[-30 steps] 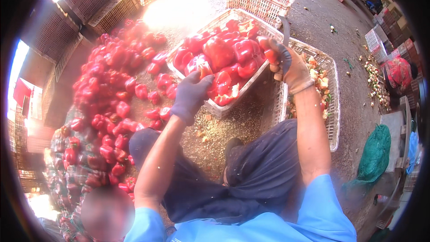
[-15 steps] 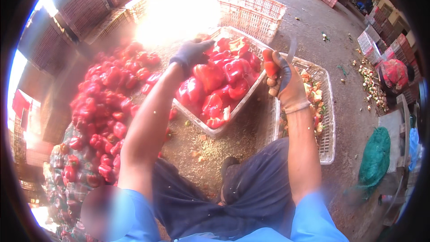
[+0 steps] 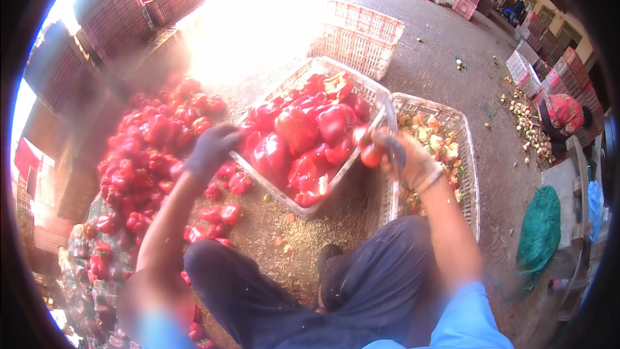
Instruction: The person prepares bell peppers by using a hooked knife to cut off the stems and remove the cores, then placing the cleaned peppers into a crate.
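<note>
Already, cut red peppers (image 3: 298,128) heap the white plastic crate (image 3: 302,208); whole red peppers (image 3: 152,126) remain off its left edge. Your gloved left hand (image 3: 212,150) shows no clear hold; your right hand (image 3: 414,160) clamps a curved metal knife (image 3: 391,116).

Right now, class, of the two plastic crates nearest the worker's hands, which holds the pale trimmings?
The right-hand crate: it holds yellowish and orange trimmings, whereas the left-hand crate holds red bell peppers.

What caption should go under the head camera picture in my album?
Gloved left hand near a crate of red peppers, a knife in the right hand.
</note>
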